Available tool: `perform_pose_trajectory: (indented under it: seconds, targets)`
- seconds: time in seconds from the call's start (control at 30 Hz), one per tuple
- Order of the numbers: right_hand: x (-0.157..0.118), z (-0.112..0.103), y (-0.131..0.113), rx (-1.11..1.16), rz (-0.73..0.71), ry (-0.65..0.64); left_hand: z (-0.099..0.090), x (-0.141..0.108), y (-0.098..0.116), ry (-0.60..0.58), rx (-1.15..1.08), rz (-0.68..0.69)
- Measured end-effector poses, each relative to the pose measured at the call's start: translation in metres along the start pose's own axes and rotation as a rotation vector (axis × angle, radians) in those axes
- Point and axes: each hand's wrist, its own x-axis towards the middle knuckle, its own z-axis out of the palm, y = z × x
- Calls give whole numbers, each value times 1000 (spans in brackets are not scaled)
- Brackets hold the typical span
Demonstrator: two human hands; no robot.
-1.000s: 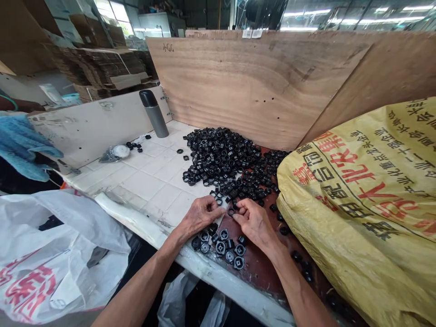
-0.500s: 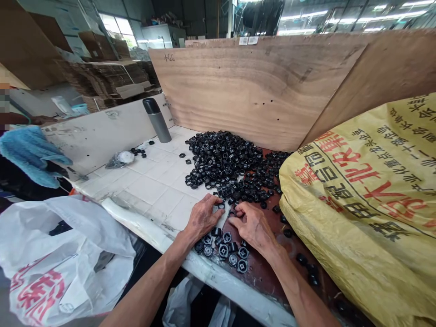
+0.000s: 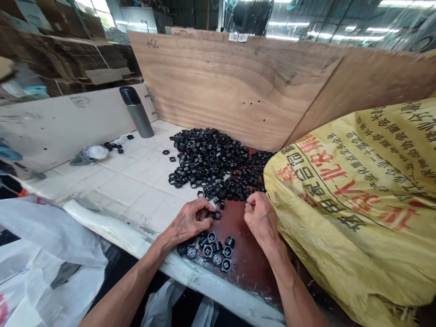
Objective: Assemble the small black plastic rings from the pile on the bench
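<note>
Relative to the earlier frame, the right hand [image 3: 261, 218] is shifted away from the left hand and now lies just beside the yellow woven sack [image 3: 344, 204]. Its fingers are curled narrowly together; whether a part is held between them cannot be determined.

A black plastic ring [image 3: 215, 215] is gripped at the fingertips of the left hand [image 3: 186, 222], whose fingers are closed around it. The ring is positioned between the hands, above the brown board inset [image 3: 243, 231] in the worktop.

Below the left hand, a small group of black square-holed caps [image 3: 213, 250] rests on the inset, near the front edge of the worktop. Behind the hands, a large pile of black rings [image 3: 207, 159] lies across the inset and the white tiled worktop [image 3: 143, 181], against the plywood board [image 3: 231, 86].

Toward the rear left corner, a steel flask [image 3: 136, 111] with a black cap stands upright. A clear plastic bag [image 3: 89, 154] lies near it. A white plastic bag [image 3: 44, 245] is located beyond the left front edge.
</note>
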Motion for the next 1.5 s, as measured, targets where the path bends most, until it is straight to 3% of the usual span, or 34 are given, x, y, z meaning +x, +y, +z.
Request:
perform_pose_trajectory:
  seconds: [0.07,0.13,0.27,0.4,0.53,0.7,0.87,1.0,1.1,1.23,1.5]
  targets:
    - [1,-13,9,-161,100,-34,0,1,2,-108,-12,22]
    - [1,-18,13,-255,118,-94,0,4,4,-140,17,30]
    - [-1,-6,12,-211,-20,-175,1,8,8,-63,90,47]
    - [-2,7,10,-136,-52,-225,2,7,5,-39,92,101]
    - [-1,8,10,50,-23,-226,3,4,3,11,60,109]
    - [-1,4,-2,446,123,-250,3,2,2,70,28,50]
    - [-6,1,-19,758,173,-395,4,2,7,78,-164,14]
    - [-7,-4,-31,865,185,-350,0,1,20,4,-519,-126]
    - [-8,-7,-37,959,215,-309,-4,1,27,-34,-680,-131]
    - [-11,-3,-41,1042,219,-285,-4,0,25,-19,-737,-115]
    - [-16,9,-39,786,3,-202,0,1,24,49,-707,-113]
